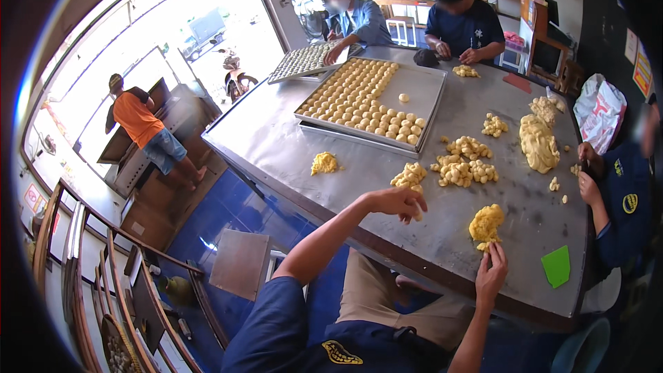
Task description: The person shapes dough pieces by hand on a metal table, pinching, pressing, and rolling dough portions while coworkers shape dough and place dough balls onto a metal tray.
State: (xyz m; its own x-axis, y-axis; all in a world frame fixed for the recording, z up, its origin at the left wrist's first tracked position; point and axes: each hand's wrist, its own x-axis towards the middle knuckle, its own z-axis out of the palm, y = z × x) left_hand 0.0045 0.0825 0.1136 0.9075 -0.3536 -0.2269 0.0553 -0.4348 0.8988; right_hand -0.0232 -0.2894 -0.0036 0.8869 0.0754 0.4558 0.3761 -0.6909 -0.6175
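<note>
My left hand [399,202] hovers over the near edge of the steel table, fingers curled round what looks like a small pale dough piece [418,217]. Just beyond it sits a heap of dough pieces [409,175]. To the right, my right hand [491,268] pinches the near edge of a crumbly yellow mass [486,222], looking like filling. A larger cluster of dough lumps [464,170] lies past both hands. Further left is a smaller yellow mound [324,163].
A tray of round dough balls [366,100] rests mid-table, with another filled tray [304,62] behind. Two people work at the far side; one at right beside a big dough slab [539,144]. A green scraper [556,266] lies near the right corner. Someone in orange [137,119] stands left.
</note>
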